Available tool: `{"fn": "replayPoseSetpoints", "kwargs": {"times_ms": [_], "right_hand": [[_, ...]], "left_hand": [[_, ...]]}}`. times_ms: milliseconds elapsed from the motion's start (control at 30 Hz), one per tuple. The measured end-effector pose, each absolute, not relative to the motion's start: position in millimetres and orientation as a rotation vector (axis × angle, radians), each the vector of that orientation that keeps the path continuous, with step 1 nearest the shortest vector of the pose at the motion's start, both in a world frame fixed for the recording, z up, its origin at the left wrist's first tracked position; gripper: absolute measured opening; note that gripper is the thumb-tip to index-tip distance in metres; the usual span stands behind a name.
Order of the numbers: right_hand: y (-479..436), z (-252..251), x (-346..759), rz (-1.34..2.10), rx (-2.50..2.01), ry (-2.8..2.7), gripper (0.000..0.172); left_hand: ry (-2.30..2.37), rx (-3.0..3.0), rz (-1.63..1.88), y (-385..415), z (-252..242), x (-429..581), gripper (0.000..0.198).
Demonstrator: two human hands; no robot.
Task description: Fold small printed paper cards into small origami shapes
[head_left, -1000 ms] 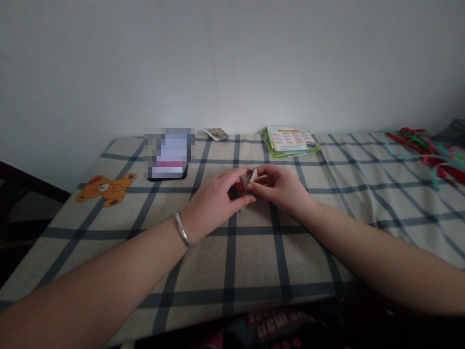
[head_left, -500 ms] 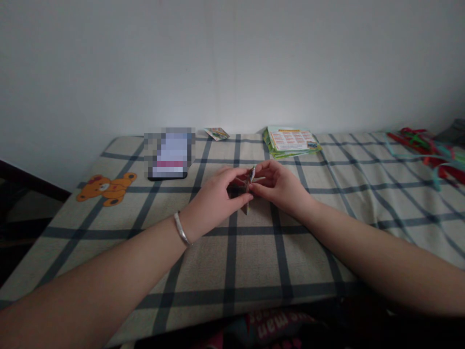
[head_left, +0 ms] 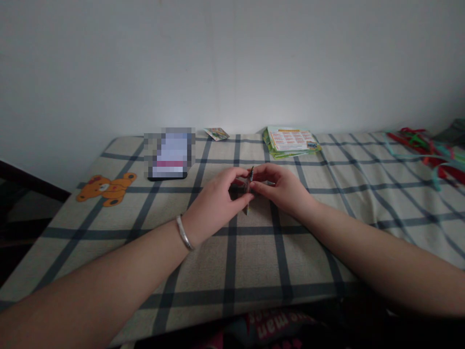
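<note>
At the middle of the table, a thin card (head_left: 248,204) stands nearly edge-on to me, so its faces barely show; one card or several, I cannot tell. My left hand (head_left: 225,194), with a silver bangle at the wrist, pinches it from the left, thumb low and fingers at the top. From the other side my right hand (head_left: 285,188) grips the same card between thumb and fingers. Its lower tip sits close to the cloth.
A checked cloth (head_left: 254,261) covers the table. Behind my hands lie a stack of green-edged printed cards (head_left: 290,140) and a small picture card (head_left: 217,134). To the left are a phone (head_left: 170,155) with a blurred screen and a bear cut-out (head_left: 105,188); colourful ribbons (head_left: 425,150) lie far right.
My right fingers have curled in closer to the card, and my left hand has shifted slightly down and right. The card is turned a little more edge-on.
</note>
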State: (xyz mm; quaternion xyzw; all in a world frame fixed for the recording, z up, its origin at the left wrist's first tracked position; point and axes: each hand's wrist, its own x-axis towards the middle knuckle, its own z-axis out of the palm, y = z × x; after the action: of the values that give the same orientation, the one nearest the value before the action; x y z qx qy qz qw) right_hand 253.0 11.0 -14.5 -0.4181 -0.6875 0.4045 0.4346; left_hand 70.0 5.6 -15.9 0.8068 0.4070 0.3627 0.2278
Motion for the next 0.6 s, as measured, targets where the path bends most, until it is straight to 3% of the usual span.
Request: {"fn": "replayPoseSetpoints", "kwargs": {"times_ms": [600], "right_hand": [[7.5,-11.5,258.9,0.920,-1.031,-1.844,0.013]], "left_hand": [[0.963,2.122,1.014,12.9,-15.5,64.9,0.029]]}}
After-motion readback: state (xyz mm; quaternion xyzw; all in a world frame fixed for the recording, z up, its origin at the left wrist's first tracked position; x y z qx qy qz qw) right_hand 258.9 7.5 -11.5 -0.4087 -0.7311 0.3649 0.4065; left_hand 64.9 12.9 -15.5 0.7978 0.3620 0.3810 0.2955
